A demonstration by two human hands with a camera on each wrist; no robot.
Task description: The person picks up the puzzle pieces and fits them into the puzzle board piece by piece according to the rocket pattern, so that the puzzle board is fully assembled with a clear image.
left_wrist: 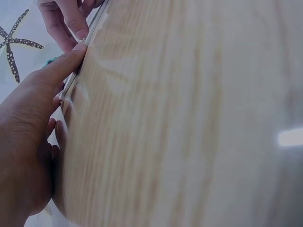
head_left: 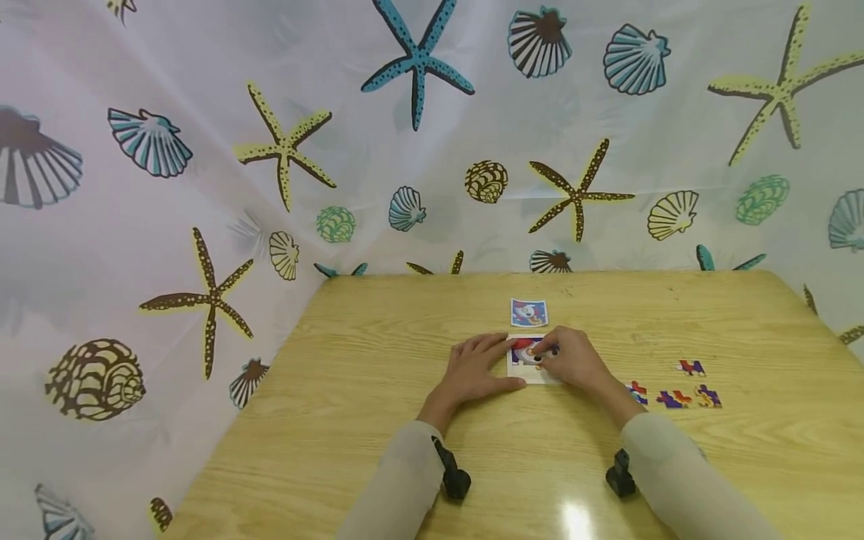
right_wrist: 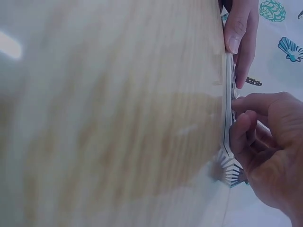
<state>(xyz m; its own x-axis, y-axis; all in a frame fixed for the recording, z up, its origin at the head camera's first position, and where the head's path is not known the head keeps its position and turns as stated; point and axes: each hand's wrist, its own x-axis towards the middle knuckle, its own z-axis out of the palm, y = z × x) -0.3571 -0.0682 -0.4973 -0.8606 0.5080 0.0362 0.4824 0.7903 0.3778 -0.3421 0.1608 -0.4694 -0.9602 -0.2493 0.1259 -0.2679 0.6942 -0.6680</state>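
Observation:
A small white puzzle tray lies on the table, its upper part filled with joined pieces showing a cartoon picture. My left hand rests flat at its left side, with its thumb at the near edge and its fingers at the upper left corner. My right hand bends over the tray's right part. Its thumb and index finger pinch a puzzle piece at the picture's surface; most of that piece is hidden. In the left wrist view, my left thumb touches the tray's edge.
A picture card lies just beyond the tray. To the right are several loose puzzle pieces, including a red and blue one and a purple one. A curtain printed with shells and starfish hangs behind the wooden table.

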